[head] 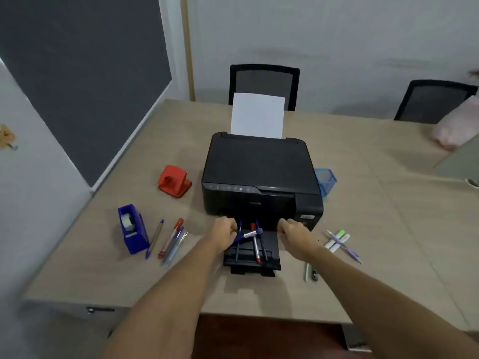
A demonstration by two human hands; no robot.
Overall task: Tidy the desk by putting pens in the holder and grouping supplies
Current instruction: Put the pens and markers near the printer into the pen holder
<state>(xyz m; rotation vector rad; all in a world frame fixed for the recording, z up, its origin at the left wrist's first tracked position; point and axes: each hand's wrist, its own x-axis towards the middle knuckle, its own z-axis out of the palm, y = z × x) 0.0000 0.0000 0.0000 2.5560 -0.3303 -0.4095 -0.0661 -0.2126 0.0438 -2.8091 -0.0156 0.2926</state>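
Pens [252, 240] on printer tray [269, 257] btwn curled left [225, 233] & right hands [295, 235], gripping nothing.

This is an office or meeting room. A long pale wood-grain laminate desk [363, 203] carries a black desktop printer [259, 174] with a white sheet of paper [257, 115] standing in its feeder. Two black mesh-backed office chairs [264, 84] stand against a plain white wall [337, 35], and a dark grey pinboard [85, 73] hangs at the left.
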